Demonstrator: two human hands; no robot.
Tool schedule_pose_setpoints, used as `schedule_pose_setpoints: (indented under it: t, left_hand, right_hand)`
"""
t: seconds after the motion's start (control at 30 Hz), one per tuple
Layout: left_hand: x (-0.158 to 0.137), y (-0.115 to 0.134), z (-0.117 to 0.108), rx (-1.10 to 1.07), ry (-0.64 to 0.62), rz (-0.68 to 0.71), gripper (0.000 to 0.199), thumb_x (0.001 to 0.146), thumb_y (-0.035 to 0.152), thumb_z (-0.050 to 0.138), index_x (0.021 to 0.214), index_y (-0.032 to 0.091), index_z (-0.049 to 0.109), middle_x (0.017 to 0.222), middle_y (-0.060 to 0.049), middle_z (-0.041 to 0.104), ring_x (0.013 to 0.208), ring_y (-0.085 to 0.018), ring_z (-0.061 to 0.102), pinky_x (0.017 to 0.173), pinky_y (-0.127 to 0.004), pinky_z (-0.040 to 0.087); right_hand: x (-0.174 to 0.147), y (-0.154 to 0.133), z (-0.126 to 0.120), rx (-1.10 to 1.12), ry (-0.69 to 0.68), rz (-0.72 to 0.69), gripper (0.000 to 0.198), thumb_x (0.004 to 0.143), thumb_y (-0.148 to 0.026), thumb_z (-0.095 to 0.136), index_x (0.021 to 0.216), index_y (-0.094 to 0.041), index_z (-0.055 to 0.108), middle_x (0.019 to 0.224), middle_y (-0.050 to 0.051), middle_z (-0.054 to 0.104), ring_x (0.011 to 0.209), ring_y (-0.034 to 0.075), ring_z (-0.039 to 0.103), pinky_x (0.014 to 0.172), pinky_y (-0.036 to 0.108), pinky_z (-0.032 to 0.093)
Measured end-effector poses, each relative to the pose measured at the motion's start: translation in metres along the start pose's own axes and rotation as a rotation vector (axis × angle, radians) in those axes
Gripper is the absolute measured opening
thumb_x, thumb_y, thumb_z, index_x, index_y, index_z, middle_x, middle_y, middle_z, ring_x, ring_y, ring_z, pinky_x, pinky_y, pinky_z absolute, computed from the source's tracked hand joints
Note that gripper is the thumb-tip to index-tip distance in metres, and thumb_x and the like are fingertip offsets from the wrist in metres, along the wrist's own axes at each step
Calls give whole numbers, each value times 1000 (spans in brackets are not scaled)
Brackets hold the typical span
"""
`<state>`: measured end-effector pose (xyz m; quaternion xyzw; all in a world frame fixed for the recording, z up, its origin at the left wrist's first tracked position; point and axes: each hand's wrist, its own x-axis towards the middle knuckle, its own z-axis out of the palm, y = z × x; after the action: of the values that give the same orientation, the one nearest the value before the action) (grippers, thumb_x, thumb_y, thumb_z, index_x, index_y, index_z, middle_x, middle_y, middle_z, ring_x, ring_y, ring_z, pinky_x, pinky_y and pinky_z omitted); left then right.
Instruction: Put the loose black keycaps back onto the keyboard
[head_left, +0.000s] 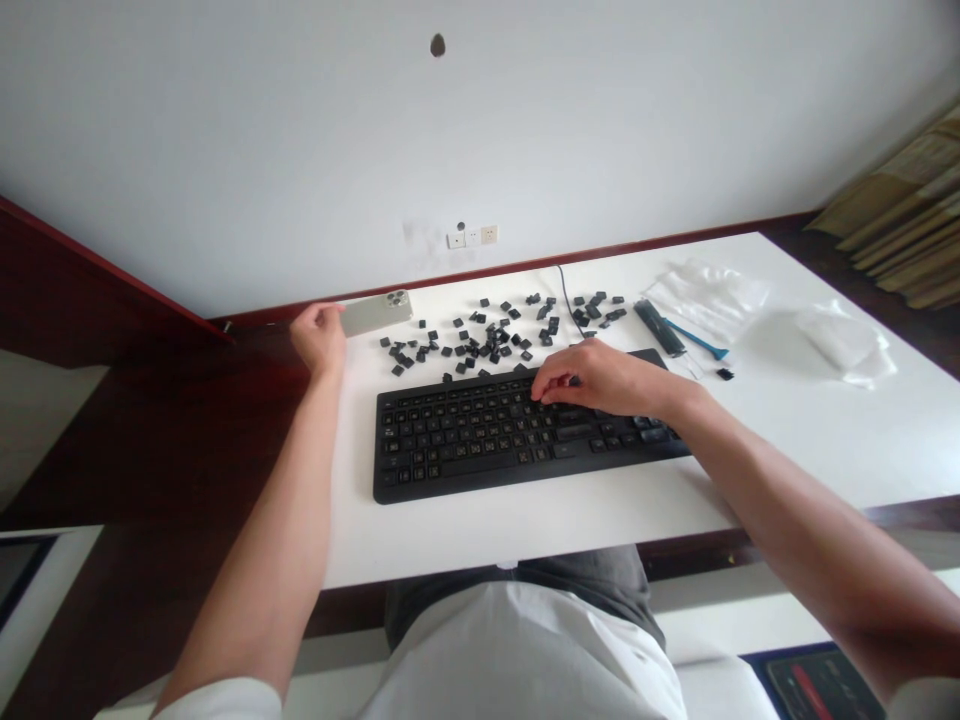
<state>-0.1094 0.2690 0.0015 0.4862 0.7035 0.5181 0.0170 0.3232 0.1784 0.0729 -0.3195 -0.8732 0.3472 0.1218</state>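
Observation:
A black keyboard [465,440] lies on the white table, many of its key places showing bare, without caps. My right hand [589,378] rests over the upper right part of its keys, fingers bent down and drawn together; what is between the fingertips, if anything, is hidden. At the table's left edge, my left hand [321,338] has its fingers curled at the near end of a smartphone [379,312], which lies camera side up. Behind the keyboard, many loose black keycaps [495,340] are scattered over the table.
Right of the keycaps lie a dark brush-like tool [660,328], a blue tool [697,340] and a small black piece [724,374]. Crumpled clear plastic bags [847,345] lie farther right. The keyboard cable [568,298] runs to the back edge. Wall sockets [472,237] sit beyond.

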Motion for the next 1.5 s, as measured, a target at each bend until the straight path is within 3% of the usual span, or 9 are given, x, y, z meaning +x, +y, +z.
schedule_pose_setpoints:
  t: [0.23, 0.5, 0.9, 1.33, 1.5]
  left_hand:
    - [1, -3, 1, 11, -3, 20, 26, 84, 13, 50, 82, 17, 75, 87, -5, 77, 86, -19, 70, 84, -26, 52]
    - [-1, 2, -1, 55, -30, -18, 25, 86, 15, 49, 84, 17, 74, 89, -5, 77, 88, -20, 69, 83, -26, 52]
    - [0, 0, 1, 36, -26, -18, 25, 86, 16, 50, 84, 17, 75, 90, -6, 78, 89, -20, 71, 84, -25, 52]
    - [-3, 12, -2, 16, -33, -55, 25, 87, 15, 50, 84, 17, 74, 89, -6, 79, 91, -22, 72, 83, -26, 53]
    - [-2, 6, -1, 11, -31, -41, 24, 86, 17, 50, 84, 18, 75, 89, -7, 79, 89, -22, 71, 83, -27, 52]
  right_hand:
    - [-2, 3, -6, 113, -53, 152, 16, 94, -31, 72, 104, -26, 83, 96, 0, 85, 90, 20, 80, 82, 31, 61]
    - [1, 4, 2, 27, -49, 96, 18, 96, -26, 68, 100, -27, 85, 94, -1, 84, 86, 20, 79, 75, 31, 59]
    - [8, -5, 3, -108, -75, 151, 26, 94, -14, 63, 97, -27, 85, 90, -1, 84, 84, 19, 78, 76, 30, 59]
    - [18, -14, 3, -184, -128, 195, 34, 83, 0, 60, 88, -26, 81, 84, -2, 82, 80, 19, 76, 71, 29, 53]
    - [22, -19, 6, -336, -145, 197, 31, 82, 2, 59, 78, -23, 75, 79, 1, 78, 77, 21, 73, 69, 30, 49]
